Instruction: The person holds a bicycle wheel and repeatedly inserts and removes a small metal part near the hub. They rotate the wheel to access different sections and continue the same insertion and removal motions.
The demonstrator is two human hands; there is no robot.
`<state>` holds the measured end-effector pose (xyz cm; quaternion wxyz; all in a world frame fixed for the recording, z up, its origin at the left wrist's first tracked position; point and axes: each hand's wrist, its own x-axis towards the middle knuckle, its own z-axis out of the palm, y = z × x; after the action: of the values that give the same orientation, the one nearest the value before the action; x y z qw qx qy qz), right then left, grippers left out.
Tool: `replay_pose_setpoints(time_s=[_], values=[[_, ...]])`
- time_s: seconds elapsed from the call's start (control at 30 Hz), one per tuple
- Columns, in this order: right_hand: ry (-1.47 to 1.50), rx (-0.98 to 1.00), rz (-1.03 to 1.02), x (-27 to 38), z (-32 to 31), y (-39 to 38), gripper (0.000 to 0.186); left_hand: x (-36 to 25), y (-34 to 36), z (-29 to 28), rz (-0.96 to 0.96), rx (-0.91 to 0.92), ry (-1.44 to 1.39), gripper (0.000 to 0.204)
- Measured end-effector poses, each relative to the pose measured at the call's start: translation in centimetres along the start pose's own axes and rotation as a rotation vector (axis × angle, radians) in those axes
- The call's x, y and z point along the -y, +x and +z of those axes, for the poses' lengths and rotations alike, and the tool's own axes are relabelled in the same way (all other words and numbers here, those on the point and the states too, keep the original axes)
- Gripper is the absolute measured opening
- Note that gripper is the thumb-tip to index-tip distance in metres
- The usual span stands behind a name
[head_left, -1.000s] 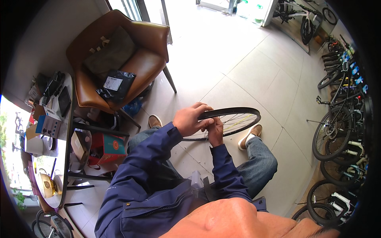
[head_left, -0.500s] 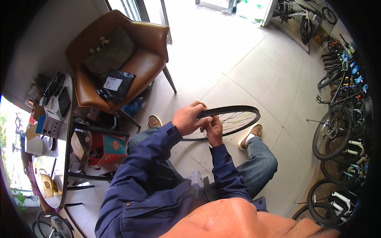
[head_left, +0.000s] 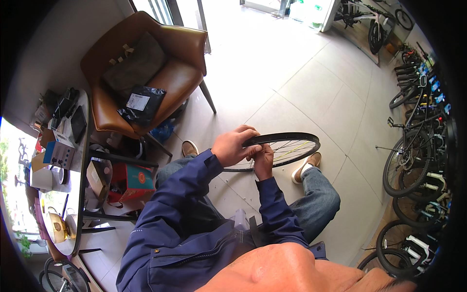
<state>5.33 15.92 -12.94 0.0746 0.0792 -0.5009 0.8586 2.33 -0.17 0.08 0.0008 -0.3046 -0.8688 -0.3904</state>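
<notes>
A bicycle wheel with a black rim (head_left: 296, 135) and thin spokes, one of them yellowish, is tilted in front of me between my legs. No tyre shows on it. My left hand (head_left: 234, 147) is wrapped over the rim's left part, its thumb pointing inward. Close against that thumb, my right hand (head_left: 263, 161) is inside the rim among the spokes, fingers pinched together. Whatever those fingertips hold is too small and too covered to name. My left hand hides part of the rim.
At the left stand a brown armchair (head_left: 182, 78) with a black plastic parcel (head_left: 143, 104), and a table bearing boxes (head_left: 61, 151). A red and teal box (head_left: 138, 177) sits below. Bicycles (head_left: 408, 160) line the right side. Small bits lie on the tiled floor (head_left: 292, 104).
The rim has shifted slightly to the right and its tilt has changed a little. My left fingers have moved slightly along it. My right hand stays close by, among the spokes.
</notes>
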Motion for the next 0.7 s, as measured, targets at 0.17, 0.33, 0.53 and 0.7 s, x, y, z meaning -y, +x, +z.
replay_pose_setpoints(time_s=[0.17,0.33,0.53,0.7], values=[[0.019,-0.007,0.049,0.8,0.2,-0.3,0.05,0.2,0.0,0.1,-0.042,-0.027,0.009,0.043],[-0.011,0.127,-0.018,1.6,0.3,0.1,0.049,0.5,0.0,0.0,-0.032,-0.032,0.052,0.042],[-0.125,0.04,-0.001,1.3,0.8,-0.2,0.058,0.2,0.1,0.1,-0.072,-0.041,0.024,0.045],[0.023,0.041,0.025,0.6,0.1,-0.1,0.054,-0.3,-0.2,0.1,-0.055,-0.038,0.023,0.047]])
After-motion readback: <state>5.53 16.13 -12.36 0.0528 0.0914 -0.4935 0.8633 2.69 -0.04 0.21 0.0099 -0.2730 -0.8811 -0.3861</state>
